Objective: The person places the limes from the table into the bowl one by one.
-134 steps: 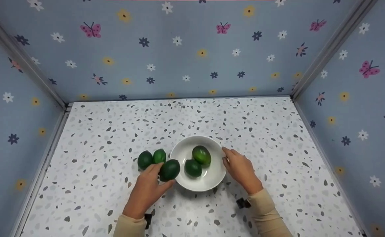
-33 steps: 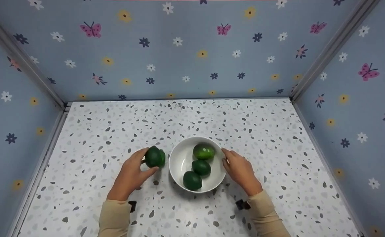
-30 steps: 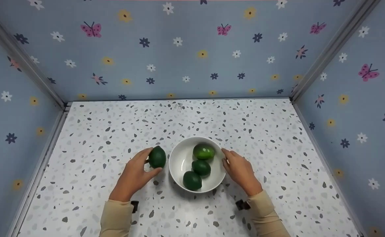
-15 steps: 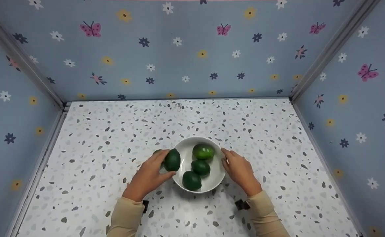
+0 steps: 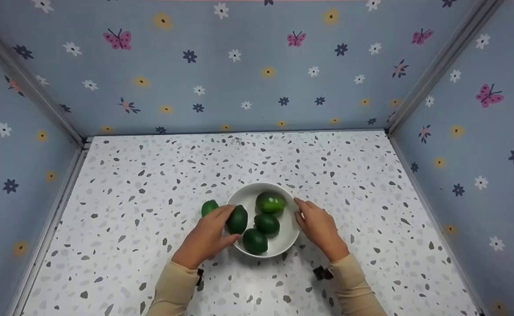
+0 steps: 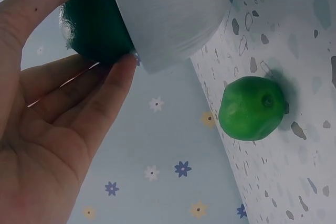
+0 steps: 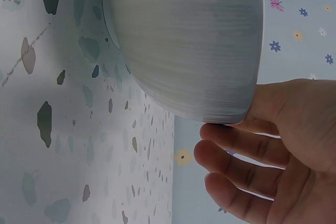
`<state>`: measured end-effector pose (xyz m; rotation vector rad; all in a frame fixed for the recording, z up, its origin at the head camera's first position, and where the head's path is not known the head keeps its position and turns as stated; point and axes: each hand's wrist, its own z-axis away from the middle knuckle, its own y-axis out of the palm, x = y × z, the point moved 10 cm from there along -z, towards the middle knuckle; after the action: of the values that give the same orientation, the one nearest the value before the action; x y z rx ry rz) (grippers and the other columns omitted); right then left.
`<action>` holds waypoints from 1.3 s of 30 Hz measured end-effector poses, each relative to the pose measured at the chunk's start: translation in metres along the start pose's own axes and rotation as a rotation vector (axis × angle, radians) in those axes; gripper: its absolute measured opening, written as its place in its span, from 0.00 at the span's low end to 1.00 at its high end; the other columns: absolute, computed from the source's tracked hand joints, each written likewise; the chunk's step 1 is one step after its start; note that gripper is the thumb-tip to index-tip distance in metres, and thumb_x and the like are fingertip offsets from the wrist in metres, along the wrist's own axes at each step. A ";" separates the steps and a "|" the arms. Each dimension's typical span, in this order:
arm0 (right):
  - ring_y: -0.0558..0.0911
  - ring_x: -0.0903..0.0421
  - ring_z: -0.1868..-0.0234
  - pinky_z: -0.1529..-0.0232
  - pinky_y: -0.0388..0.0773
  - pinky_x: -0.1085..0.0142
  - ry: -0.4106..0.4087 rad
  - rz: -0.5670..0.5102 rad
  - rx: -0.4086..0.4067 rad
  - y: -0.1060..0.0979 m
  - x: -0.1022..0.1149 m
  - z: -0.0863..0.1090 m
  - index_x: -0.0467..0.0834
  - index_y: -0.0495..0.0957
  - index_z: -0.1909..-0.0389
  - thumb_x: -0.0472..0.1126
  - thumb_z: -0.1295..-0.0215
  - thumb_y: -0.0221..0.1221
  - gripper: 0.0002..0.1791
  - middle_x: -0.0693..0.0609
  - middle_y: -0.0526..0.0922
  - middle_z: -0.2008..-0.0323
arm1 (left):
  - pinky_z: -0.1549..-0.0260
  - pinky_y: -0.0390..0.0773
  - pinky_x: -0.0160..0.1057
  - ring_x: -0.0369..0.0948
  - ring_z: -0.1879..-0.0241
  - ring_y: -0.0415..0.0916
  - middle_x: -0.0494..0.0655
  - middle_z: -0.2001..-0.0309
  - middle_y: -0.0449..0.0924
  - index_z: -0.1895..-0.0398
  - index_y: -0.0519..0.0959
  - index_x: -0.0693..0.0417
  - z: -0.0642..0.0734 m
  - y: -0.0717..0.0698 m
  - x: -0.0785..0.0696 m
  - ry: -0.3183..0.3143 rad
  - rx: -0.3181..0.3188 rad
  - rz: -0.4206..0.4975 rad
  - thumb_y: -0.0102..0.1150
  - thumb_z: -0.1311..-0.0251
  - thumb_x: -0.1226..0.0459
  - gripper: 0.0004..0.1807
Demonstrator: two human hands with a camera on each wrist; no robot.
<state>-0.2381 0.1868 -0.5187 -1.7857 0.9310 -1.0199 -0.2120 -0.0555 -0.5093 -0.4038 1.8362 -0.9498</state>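
My left hand [image 5: 210, 232] holds a dark green, egg-shaped, avocado-like fruit [image 5: 238, 219] at the left rim of the white bowl [image 5: 250, 193]. In the left wrist view, this fruit [image 6: 97, 30] shows a small light green stem spot and is partly behind the bowl's wall [image 6: 173, 19]. Three more fruits are inside the bowl: a two-tone green one [image 5: 270, 202], a dark green one [image 5: 267, 224] and another dark one [image 5: 255, 241] nearest me. My right hand [image 5: 321, 226] grips the bowl's right rim; in the right wrist view its fingertips meet the bowl's edge [image 7: 210, 77].
A brighter green, lime-like fruit [image 5: 209, 207] lies on the speckled white table [image 5: 151, 175], left of the bowl and just beyond my left hand. Blue flowered panels [image 5: 248, 66] wall the table at the back and sides.
Another dark fruit has gone into the bowl. My left hand has since picked up a dark green fruit from the table and carried it right to the bowl. My right hand has stayed put.
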 end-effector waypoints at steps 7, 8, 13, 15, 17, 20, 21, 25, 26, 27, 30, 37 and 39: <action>0.82 0.46 0.72 0.76 0.79 0.52 -0.009 0.016 -0.014 -0.001 0.001 0.000 0.38 0.78 0.42 0.36 0.35 0.65 0.20 0.45 0.82 0.65 | 0.37 0.69 0.49 0.53 0.35 0.68 0.58 0.35 0.71 0.32 0.70 0.65 0.001 0.000 0.000 -0.009 0.006 -0.007 0.76 0.45 0.59 0.40; 0.82 0.46 0.72 0.75 0.79 0.51 -0.006 0.016 -0.009 0.000 0.001 0.000 0.38 0.78 0.42 0.36 0.34 0.65 0.21 0.45 0.82 0.65 | 0.36 0.69 0.49 0.53 0.34 0.68 0.58 0.34 0.71 0.32 0.70 0.65 0.001 0.000 0.000 -0.012 0.005 -0.008 0.75 0.45 0.58 0.40; 0.83 0.45 0.70 0.73 0.81 0.50 0.013 0.005 0.023 0.002 0.000 -0.001 0.38 0.78 0.40 0.37 0.34 0.65 0.22 0.44 0.83 0.63 | 0.37 0.70 0.49 0.52 0.35 0.69 0.58 0.35 0.71 0.32 0.71 0.64 0.004 -0.008 0.004 -0.014 -0.028 0.007 0.75 0.45 0.58 0.39; 0.83 0.44 0.68 0.72 0.81 0.50 0.020 -0.003 0.033 0.002 -0.001 -0.001 0.38 0.77 0.40 0.37 0.34 0.65 0.22 0.44 0.83 0.62 | 0.38 0.71 0.48 0.52 0.35 0.69 0.57 0.35 0.72 0.32 0.71 0.62 0.005 -0.013 0.006 -0.013 -0.045 0.016 0.76 0.45 0.59 0.39; 0.83 0.44 0.68 0.71 0.81 0.50 0.025 -0.009 0.039 0.002 -0.001 -0.001 0.38 0.77 0.40 0.37 0.34 0.65 0.22 0.44 0.83 0.62 | 0.37 0.70 0.48 0.51 0.35 0.68 0.57 0.35 0.72 0.32 0.72 0.61 0.007 -0.018 0.010 -0.021 -0.063 0.021 0.76 0.45 0.59 0.38; 0.83 0.45 0.67 0.70 0.81 0.50 0.029 -0.014 0.047 0.002 -0.001 -0.001 0.39 0.77 0.39 0.37 0.33 0.64 0.22 0.44 0.83 0.61 | 0.36 0.69 0.49 0.51 0.34 0.67 0.57 0.34 0.71 0.31 0.71 0.61 0.010 -0.026 0.021 -0.055 -0.090 0.015 0.75 0.45 0.58 0.39; 0.83 0.45 0.67 0.70 0.81 0.50 0.033 -0.015 0.052 0.002 -0.001 -0.001 0.39 0.77 0.39 0.37 0.33 0.64 0.22 0.44 0.83 0.61 | 0.36 0.69 0.50 0.51 0.33 0.66 0.57 0.34 0.71 0.31 0.71 0.61 0.011 -0.028 0.025 -0.068 -0.097 0.014 0.75 0.44 0.58 0.39; 0.84 0.46 0.66 0.68 0.82 0.51 0.048 -0.025 0.067 0.004 -0.003 -0.001 0.39 0.77 0.38 0.37 0.32 0.63 0.22 0.44 0.83 0.60 | 0.35 0.67 0.52 0.53 0.32 0.65 0.59 0.33 0.69 0.31 0.70 0.63 0.013 -0.032 0.045 -0.112 -0.106 0.002 0.75 0.44 0.58 0.40; 0.84 0.46 0.67 0.69 0.82 0.51 0.050 -0.026 0.067 0.004 -0.003 -0.001 0.39 0.77 0.38 0.37 0.32 0.63 0.22 0.44 0.84 0.60 | 0.35 0.66 0.53 0.54 0.32 0.64 0.60 0.32 0.69 0.30 0.69 0.63 0.014 -0.032 0.050 -0.125 -0.102 0.006 0.75 0.44 0.58 0.40; 0.84 0.46 0.67 0.69 0.82 0.51 0.044 -0.025 0.059 0.003 -0.003 -0.001 0.39 0.77 0.38 0.37 0.32 0.63 0.22 0.44 0.84 0.60 | 0.34 0.65 0.53 0.54 0.31 0.64 0.59 0.32 0.68 0.30 0.68 0.63 0.014 -0.030 0.057 -0.142 -0.094 0.011 0.75 0.44 0.59 0.41; 0.83 0.46 0.69 0.72 0.81 0.51 0.014 -0.009 0.018 0.000 0.000 0.000 0.39 0.78 0.40 0.36 0.33 0.64 0.21 0.44 0.83 0.62 | 0.32 0.62 0.54 0.55 0.30 0.61 0.60 0.30 0.65 0.28 0.65 0.64 0.014 -0.024 0.077 -0.207 -0.054 0.043 0.74 0.43 0.59 0.43; 0.83 0.45 0.69 0.73 0.81 0.50 0.015 -0.010 0.008 0.001 -0.001 0.000 0.38 0.78 0.41 0.36 0.34 0.64 0.21 0.44 0.83 0.62 | 0.30 0.57 0.55 0.56 0.27 0.55 0.61 0.27 0.60 0.25 0.60 0.64 0.012 -0.004 0.110 -0.307 0.007 0.111 0.73 0.43 0.59 0.46; 0.83 0.45 0.68 0.72 0.81 0.50 0.033 -0.019 0.030 0.003 -0.002 0.000 0.39 0.77 0.40 0.37 0.33 0.63 0.21 0.44 0.83 0.61 | 0.30 0.56 0.55 0.57 0.27 0.55 0.62 0.27 0.60 0.25 0.60 0.65 0.012 -0.001 0.115 -0.311 0.008 0.121 0.74 0.43 0.60 0.47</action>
<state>-0.2397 0.1875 -0.5217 -1.7606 0.9162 -1.0725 -0.2540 -0.1348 -0.5827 -0.4065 1.5549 -0.7652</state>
